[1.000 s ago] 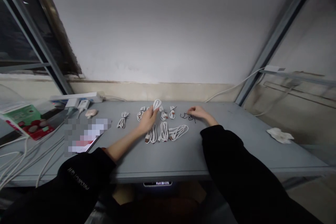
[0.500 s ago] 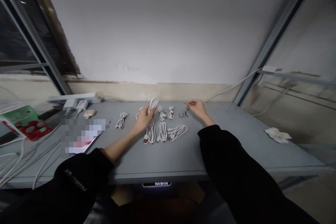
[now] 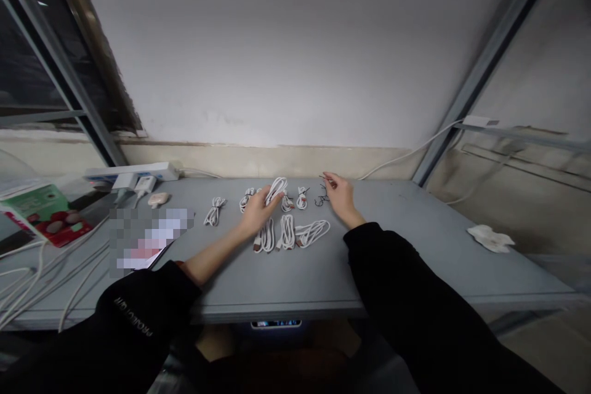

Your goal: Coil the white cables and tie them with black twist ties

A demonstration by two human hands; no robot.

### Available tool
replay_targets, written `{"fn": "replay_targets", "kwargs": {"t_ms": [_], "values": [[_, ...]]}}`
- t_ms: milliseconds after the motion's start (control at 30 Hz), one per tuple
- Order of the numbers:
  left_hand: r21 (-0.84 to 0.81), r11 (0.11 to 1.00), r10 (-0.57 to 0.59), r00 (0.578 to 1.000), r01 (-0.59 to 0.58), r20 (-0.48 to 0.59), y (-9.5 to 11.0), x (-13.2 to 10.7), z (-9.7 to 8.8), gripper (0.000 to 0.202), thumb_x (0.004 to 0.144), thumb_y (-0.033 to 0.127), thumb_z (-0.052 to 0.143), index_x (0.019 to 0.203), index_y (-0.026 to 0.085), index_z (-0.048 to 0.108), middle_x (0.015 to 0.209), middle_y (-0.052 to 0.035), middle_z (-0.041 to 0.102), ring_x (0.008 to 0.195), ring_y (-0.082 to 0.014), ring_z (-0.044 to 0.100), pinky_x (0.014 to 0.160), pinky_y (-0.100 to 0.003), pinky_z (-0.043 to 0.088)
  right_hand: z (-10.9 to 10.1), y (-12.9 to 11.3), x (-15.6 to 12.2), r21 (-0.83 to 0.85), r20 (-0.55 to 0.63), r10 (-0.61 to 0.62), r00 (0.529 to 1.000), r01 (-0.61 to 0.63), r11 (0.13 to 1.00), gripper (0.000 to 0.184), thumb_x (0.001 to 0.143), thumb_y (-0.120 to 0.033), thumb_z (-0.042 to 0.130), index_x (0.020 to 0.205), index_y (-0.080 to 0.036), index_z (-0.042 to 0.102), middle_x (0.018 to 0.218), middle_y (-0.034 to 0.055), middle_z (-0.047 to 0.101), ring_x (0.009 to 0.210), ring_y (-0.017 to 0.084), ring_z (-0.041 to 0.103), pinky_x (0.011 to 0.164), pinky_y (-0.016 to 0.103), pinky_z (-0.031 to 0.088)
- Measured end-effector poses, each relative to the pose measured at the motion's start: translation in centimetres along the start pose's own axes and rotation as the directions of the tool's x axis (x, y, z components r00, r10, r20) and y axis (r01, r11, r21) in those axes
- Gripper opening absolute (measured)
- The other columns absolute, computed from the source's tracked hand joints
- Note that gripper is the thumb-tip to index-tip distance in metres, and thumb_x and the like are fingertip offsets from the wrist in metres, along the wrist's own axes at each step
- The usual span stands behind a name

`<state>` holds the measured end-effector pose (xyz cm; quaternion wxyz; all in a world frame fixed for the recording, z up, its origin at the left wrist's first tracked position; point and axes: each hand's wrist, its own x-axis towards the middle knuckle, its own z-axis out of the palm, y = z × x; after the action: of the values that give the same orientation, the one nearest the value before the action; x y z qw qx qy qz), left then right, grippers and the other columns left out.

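Note:
My left hand (image 3: 255,214) is closed around a coiled white cable (image 3: 277,187), raised over the table. Between the fingertips of my right hand (image 3: 342,196) is a thin black twist tie (image 3: 325,176). Just below it, more black ties (image 3: 320,201) lie in a small loose heap. Several white coils bound with black ties, among them one at the left (image 3: 214,212) and one beside the heap (image 3: 301,198), form a back row. In front of them lie three coils with no tie visible: a left one (image 3: 265,239), a middle one (image 3: 287,233) and a right one (image 3: 313,233).
A power strip (image 3: 159,171) with plugged-in chargers stands at the back left. Nearby are a phone (image 3: 159,240), partly blurred out, a green and red box (image 3: 50,212) and loose white cables (image 3: 34,283). Crumpled tissue (image 3: 490,239) lies at the right.
My left hand has shifted slightly right with the coiled cable. My right hand has come a little left, lifting a black twist tie off the heap.

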<state>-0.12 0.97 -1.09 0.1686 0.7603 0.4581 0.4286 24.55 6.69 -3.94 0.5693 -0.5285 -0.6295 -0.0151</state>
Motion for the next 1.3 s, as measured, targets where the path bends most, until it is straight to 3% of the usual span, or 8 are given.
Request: {"fn": "replay_targets", "kwargs": {"t_ms": [267,367,433,500,567,700,933,1300], "values": [[0.028,1.0,0.004,1.0,-0.005,0.011,0.0,-0.1,-0.2,0.027,0.091,0.041,0.05,0.077,0.019,0.057,0.056,0.0042,0.047,0.055,-0.0128,0.045,0.057,-0.025,0.028,-0.2,0.1,-0.1,-0.087,0.111,-0.034,0.993,0.044,0.995,0.03,0.078,-0.011,0.048,0.089,-0.018,0.075,0.092,0.0107,0.073,0.094,0.026,0.066,0.089,0.044,0.051],[0.012,1.0,0.01,0.999,-0.011,0.031,0.0,-0.1,-0.2,0.029,0.092,0.042,0.048,0.079,0.018,0.059,0.058,0.0035,0.05,0.057,-0.0132,0.047,0.058,-0.025,0.03,0.0,-1.3,-0.1,0.097,0.022,0.046,0.999,-0.048,0.994,0.019,0.077,-0.021,0.056,0.083,-0.017,0.074,0.087,0.0103,0.073,0.085,0.025,0.066,0.083,0.042,0.052],[-0.009,1.0,0.015,0.999,-0.014,0.031,0.1,-0.1,-0.1,0.03,0.091,0.044,0.048,0.079,0.018,0.059,0.059,0.0035,0.051,0.058,-0.0133,0.047,0.059,-0.025,0.031,0.2,-2.6,-0.3,0.313,-0.001,0.16,0.987,-0.152,0.938,0.02,0.075,-0.031,0.063,0.084,-0.017,0.071,0.085,0.0095,0.073,0.078,0.022,0.067,0.076,0.039,0.054],[-0.034,0.999,0.024,1.0,-0.023,0.019,0.1,-0.1,-0.1,0.031,0.088,0.047,0.052,0.077,0.018,0.057,0.059,0.004,0.05,0.059,-0.013,0.046,0.059,-0.025,0.032,0.5,-4.2,-0.8,0.53,0.077,0.256,0.964,-0.257,0.808,0.028,0.07,-0.038,0.069,0.088,-0.017,0.068,0.081,0.0074,0.073,0.071,0.019,0.066,0.069,0.034,0.054],[-0.063,0.997,0.034,0.999,-0.033,0.008,-0.1,-0.1,-0.1,0.032,0.084,0.049,0.059,0.074,0.018,0.055,0.061,0.0044,0.051,0.06,-0.0128,0.046,0.059,-0.025,0.033,0.9,-5.8,-1.6,0.636,0.218,0.287,0.933,-0.359,0.684,0.032,0.063,-0.04,0.074,0.085,-0.018,0.066,0.076,0.0051,0.072,0.062,0.016,0.064,0.061,0.03,0.052],[-0.093,0.993,0.083,0.996,-0.079,0.035,-0.3,-0.2,0.0,0.034,0.076,0.05,0.068,0.082,0.018,0.057,0.066,0.0033,0.055,0.065,-0.0147,0.051,0.062,-0.025,0.036,1.5,-8.6,-3.3,0.641,0.41,0.297,0.862,-0.504,0.579,0.031,0.056,-0.038,0.08,0.072,-0.018,0.063,0.059,0.0008,0.066,0.052,0.015,0.061,0.052,0.027,0.049],[0.037,0.986,0.154,0.98,-0.16,0.126,0.0,-0.7,0.1,0.031,0.085,0.05,0.059,0.094,0.021,0.059,0.072,-0.0005,0.062,0.068,-0.0188,0.058,0.063,-0.027,0.038,1.6,-10.8,-4.6,0.642,0.449,0.378,0.81,-0.586,0.494,0.026,0.054,-0.033,0.075,0.073,-0.019,0.063,0.06,-0.0004,0.067,0.053,0.014,0.061,0.05,0.025,0.046],[0.218,0.971,0.084,0.992,-0.103,0.096,0.7,-0.8,-0.2,0.029,0.094,0.046,0.043,0.085,0.021,0.053,0.066,-0.0007,0.057,0.063,-0.0187,0.056,0.06,-0.027,0.032,1.7,-10.7,-4.8,0.666,0.465,0.286,0.838,-0.543,0.511,0.018,0.061,-0.027,0.069,0.077,-0.018,0.069,0.065,-0.0003,0.068,0.057,0.012,0.059,0.054,0.023,0.046]]}}
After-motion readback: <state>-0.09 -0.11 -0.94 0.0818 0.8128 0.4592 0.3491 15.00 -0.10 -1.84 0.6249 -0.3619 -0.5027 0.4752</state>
